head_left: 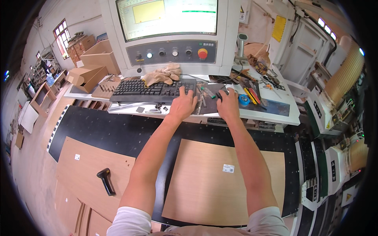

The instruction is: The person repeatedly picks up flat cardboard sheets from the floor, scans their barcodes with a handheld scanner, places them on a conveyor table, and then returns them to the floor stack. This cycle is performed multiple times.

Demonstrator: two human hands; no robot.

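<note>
My left hand [183, 104] lies over the right end of a black keyboard [138, 91], its fingers stretched out and touching the keys. To its right, my right hand [228, 103] is curved over a dark computer mouse [219, 95], which is mostly hidden under the fingers. A pair of worn work gloves [162, 74] rests across the keyboard's back edge. Behind them stands a control cabinet with a lit screen [169, 17] and a row of buttons, among them a red emergency stop button [202, 54].
Wood-coloured panels [208, 181] with labels lie on the black machine bed [114, 122] below my arms. One panel on the left carries a black handheld scanner [105, 181]. Blue tape [244, 99] and hand tools clutter the shelf's right side. Cardboard boxes [88, 77] stand at left, machinery at right.
</note>
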